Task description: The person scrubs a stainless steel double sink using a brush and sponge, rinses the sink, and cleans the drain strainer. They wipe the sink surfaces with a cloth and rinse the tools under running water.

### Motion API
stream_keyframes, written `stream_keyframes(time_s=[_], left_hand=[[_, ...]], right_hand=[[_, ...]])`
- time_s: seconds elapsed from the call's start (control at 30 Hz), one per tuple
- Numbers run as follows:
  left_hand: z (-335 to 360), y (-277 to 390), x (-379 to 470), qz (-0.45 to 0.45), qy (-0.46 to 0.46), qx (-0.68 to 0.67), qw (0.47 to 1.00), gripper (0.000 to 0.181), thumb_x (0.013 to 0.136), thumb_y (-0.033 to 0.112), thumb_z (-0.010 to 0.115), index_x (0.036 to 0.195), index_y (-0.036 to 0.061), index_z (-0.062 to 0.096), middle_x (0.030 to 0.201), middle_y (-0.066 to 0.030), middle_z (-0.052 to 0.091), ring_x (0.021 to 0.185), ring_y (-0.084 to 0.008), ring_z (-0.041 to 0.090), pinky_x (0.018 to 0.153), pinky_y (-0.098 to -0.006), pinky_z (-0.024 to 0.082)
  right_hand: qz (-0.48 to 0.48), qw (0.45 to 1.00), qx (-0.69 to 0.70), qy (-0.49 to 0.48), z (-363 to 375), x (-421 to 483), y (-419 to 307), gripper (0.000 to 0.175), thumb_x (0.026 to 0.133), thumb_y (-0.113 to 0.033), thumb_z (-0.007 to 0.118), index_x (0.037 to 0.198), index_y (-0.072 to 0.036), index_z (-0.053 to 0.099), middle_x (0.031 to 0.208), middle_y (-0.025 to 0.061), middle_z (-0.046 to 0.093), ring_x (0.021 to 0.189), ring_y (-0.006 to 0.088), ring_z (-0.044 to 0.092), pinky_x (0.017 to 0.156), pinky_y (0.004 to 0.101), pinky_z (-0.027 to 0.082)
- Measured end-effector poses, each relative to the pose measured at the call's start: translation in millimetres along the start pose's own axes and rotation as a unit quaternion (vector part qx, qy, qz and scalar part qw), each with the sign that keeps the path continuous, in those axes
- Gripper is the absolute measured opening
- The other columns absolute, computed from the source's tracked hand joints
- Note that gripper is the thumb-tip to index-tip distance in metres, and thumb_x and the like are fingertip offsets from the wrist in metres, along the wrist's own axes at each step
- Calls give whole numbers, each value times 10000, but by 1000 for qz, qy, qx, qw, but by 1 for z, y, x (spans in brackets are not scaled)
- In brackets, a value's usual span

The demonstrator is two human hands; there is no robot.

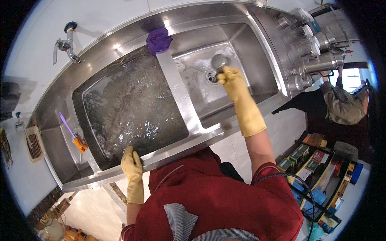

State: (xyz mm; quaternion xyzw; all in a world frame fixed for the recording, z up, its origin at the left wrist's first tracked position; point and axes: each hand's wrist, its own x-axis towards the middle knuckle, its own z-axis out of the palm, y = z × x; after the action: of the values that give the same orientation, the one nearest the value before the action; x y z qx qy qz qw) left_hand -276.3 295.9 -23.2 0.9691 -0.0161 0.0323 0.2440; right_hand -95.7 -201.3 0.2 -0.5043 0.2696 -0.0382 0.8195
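Both hands wear yellow rubber gloves. My right hand reaches into the right basin of a stainless steel sink, its fingers closed at a round grey metal piece, perhaps a ladle or strainer cup; its exact kind is unclear. Just left of those fingers lies the drain hole, with some foam near it. My left hand rests at the front rim of the left basin, which holds murky water; whether the fingers grip the rim cannot be told. A purple mesh cloth lies at the back of the divider.
A purple-handled brush and an orange object lie at the sink's left end. A wall tap is behind. Glass jars and metal canisters stand right. Another person and a shelf rack are further right.
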Motion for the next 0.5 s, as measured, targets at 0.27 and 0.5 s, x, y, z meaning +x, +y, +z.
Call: stream_keyframes(time_s=[0.27, 0.5], left_hand=[[3, 5, -6, -88, -10, 7, 996, 247, 994, 159, 583, 1065, -18, 741, 1032, -219, 746, 950, -406, 712, 881, -452, 549], [3, 10, -5, -102, -19, 24, 994, 212, 984, 98, 576, 1044, -30, 734, 1025, -208, 747, 936, -406, 705, 870, -457, 546]], right_hand=[[65, 973, 188, 117, -107, 87, -6, 61, 1014, -123, 673, 1024, -79, 631, 976, 29, 642, 864, 121, 616, 663, 219, 534], [97, 932, -313, 154, -125, 154, 99, 205, 931, -156, 738, 1041, 12, 696, 907, 157, 761, 762, 265, 761, 628, 347, 609]])
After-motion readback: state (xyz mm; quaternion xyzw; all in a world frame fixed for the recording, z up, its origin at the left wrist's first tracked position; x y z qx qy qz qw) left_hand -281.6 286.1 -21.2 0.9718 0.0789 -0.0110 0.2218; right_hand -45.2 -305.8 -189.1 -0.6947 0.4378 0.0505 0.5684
